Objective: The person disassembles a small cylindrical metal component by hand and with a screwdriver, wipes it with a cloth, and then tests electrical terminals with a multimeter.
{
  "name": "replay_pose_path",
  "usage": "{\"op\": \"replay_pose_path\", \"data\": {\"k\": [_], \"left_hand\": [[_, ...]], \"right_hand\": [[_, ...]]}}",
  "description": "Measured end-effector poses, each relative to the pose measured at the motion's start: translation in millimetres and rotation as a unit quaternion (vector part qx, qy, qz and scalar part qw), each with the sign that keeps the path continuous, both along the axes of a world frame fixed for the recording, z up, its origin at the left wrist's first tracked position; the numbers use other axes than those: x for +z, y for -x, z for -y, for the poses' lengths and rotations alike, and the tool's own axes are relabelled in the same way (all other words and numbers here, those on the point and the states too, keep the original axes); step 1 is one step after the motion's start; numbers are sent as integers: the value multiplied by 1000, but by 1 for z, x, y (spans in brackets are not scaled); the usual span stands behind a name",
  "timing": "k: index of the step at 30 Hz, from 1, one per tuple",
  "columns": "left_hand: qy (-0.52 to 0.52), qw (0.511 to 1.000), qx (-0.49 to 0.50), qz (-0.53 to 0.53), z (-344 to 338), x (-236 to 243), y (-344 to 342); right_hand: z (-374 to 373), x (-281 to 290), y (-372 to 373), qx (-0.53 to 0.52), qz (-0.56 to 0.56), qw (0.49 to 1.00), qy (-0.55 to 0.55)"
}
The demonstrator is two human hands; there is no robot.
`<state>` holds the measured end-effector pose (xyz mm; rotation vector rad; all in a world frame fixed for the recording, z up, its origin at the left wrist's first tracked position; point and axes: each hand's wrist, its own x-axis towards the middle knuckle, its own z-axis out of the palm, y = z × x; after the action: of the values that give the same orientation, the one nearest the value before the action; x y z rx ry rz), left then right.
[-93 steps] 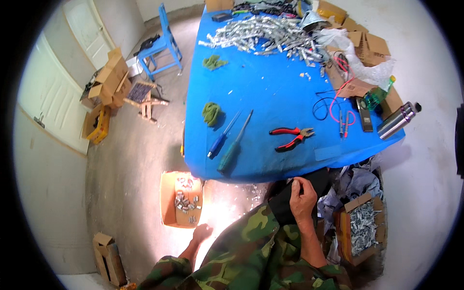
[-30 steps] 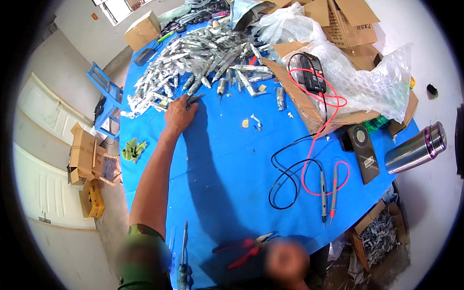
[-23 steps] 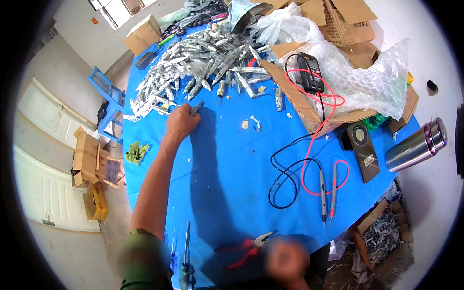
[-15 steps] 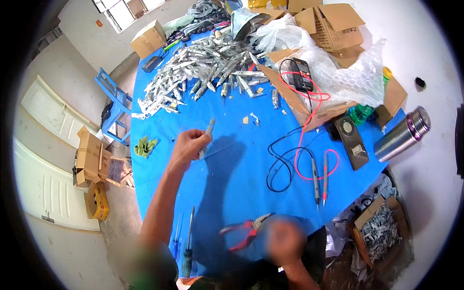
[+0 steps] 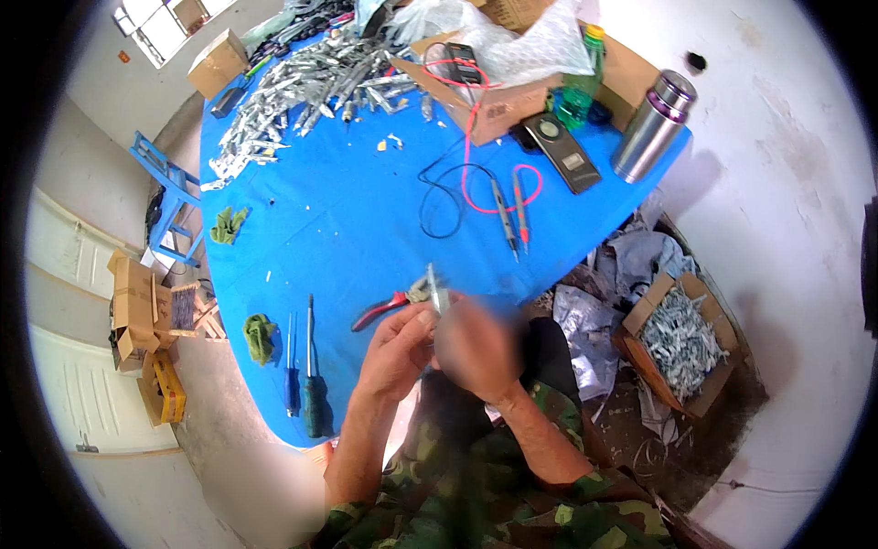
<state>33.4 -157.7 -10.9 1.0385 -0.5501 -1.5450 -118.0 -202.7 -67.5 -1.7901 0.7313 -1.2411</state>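
Your left hand (image 5: 398, 355) has come back to the near edge of the counter (image 5: 338, 206), fingers pinching the silver piece (image 5: 433, 283), tip up. Your right hand (image 5: 480, 349), apart before, now meets it; blur hides whether those fingers grip. 2 screwdrivers (image 5: 313, 393) lie left, pliers (image 5: 380, 312) just beyond, the pile (image 5: 306, 91) farthest.

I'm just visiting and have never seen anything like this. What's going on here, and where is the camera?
No machine here: you see a person's bare left hand and right hand. The view comes from a fisheye camera worn on the person's head, looking down, so straight edges bend.

On the blue table are a heap of silvery pieces, two screwdrivers, pliers, green cloths and a flask.

The left hand pinches a slim silvery part; the right hand meets it, but blur hides its grip.
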Motion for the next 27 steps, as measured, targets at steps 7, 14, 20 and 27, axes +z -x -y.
{"op": "replay_pose_path", "data": {"k": [7, 14, 20, 27], "left_hand": [[35, 978, -13, 206, -35, -15, 36], [109, 837, -37, 535, -43, -13, 76], [19, 927, 10, 375, -52, -35, 76], [-67, 876, -116, 463, -55, -76, 88]], "right_hand": [[-51, 12, 36, 12, 56, 973, -224], [-69, -10, 74, -28, -13, 955, -296], [-74, -28, 93, 39, 162, 879, -446], [-79, -125, 127, -156, 266, 769, -560]]}}
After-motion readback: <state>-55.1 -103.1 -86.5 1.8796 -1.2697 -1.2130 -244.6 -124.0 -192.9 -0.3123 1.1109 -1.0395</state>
